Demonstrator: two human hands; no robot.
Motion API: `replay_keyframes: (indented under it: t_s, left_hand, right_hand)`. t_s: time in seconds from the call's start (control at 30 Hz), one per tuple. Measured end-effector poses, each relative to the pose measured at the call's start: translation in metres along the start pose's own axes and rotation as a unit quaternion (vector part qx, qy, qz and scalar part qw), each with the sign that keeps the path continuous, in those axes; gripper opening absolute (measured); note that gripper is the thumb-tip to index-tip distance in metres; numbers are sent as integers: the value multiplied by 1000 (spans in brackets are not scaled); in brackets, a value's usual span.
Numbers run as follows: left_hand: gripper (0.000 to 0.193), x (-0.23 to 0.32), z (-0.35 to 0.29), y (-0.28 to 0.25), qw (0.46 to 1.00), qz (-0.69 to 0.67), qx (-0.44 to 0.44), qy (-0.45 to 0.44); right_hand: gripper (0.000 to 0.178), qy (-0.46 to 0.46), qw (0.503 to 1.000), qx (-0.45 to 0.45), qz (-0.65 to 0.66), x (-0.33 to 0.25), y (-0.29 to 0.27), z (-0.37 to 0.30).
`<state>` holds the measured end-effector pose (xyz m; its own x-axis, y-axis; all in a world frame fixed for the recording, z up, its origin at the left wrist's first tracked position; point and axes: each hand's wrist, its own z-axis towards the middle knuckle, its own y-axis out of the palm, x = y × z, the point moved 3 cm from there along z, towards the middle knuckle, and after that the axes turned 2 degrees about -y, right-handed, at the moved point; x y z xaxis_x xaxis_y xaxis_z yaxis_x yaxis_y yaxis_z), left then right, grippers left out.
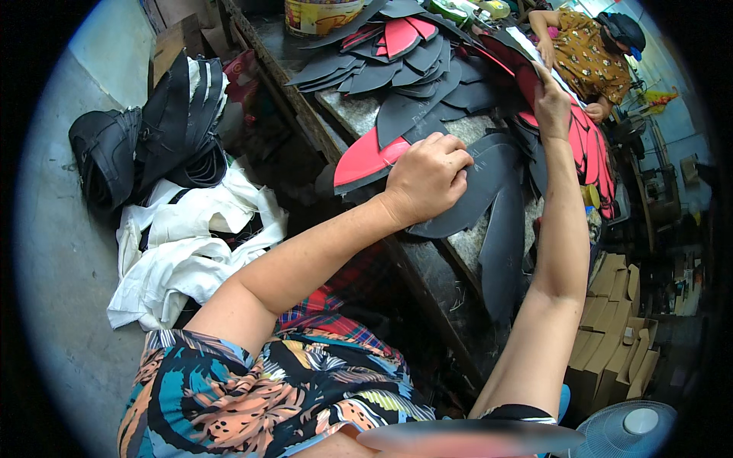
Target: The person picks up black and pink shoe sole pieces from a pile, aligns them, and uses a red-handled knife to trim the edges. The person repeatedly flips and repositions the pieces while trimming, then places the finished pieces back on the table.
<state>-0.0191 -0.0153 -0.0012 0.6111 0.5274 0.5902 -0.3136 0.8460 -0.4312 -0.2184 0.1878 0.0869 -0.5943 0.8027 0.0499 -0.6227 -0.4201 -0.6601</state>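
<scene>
Apparently steadied from above: black leaf-shaped panel on worktable, under curled left hand; pinch can't be told. Right hand extended to red-and-black stack, grip unclear. Beyond, black pieces overlap, presumably saving space.

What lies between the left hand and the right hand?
In the head view, flat black pieces lie between the left hand and right hand, with some mottled pale surface showing.
</scene>
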Motion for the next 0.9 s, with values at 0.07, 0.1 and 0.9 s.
replay_keyframes:
  t_s: [0.07,0.1,0.9]
  left_hand:
    - [15,0,0,0,1000,0,-4,-1]
    - [15,0,1,0,1000,3,-2,2]
    - [23,-2,-3,1,994,92,-11,55]
  right_hand:
    - [39,-40,999,19,-18,-9,-32,-6]
    - [40,-34,999,26,-9,-15,-49,-9]
    - [50,23,965,-224,133,-186,-174,-132]
